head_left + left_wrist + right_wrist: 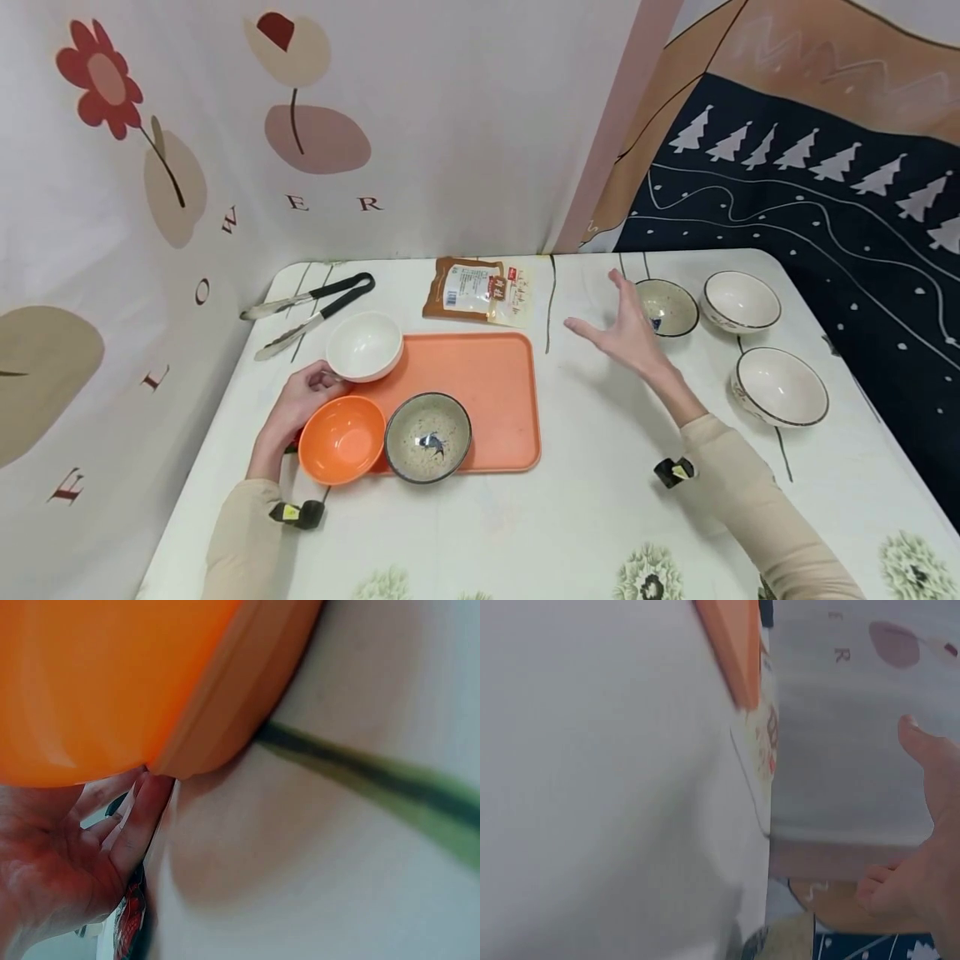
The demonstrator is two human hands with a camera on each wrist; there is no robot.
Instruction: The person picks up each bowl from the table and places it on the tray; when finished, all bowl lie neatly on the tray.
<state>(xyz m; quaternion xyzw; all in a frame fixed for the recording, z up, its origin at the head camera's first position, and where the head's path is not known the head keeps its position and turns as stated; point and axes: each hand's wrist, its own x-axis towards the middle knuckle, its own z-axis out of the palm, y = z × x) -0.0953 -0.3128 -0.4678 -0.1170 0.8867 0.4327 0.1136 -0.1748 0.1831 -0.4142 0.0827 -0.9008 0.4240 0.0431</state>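
Presently, the right hand (633, 337) is spread, holding nothing; the small speckled bowl (677, 308) sits just right of its fingers. The left hand (294, 407), farther off, reaches beside the white bowl (365, 346); its grasp cannot be told.

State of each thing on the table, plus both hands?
Tongs: lying, arms spread
Packet: lying flat, seal unclear
Tray: flat, partly covered
White bowl: face-up, empty
Orange bowl: face-up, empty
Fish bowl: face-up, empty
Small speckled bowl: face-up, empty
Back cream bowl: face-up, empty
Front cream bowl: face-up, empty
Red item: mostly hidden, unclear
Left hand: grip unclear
Right hand: open, empty
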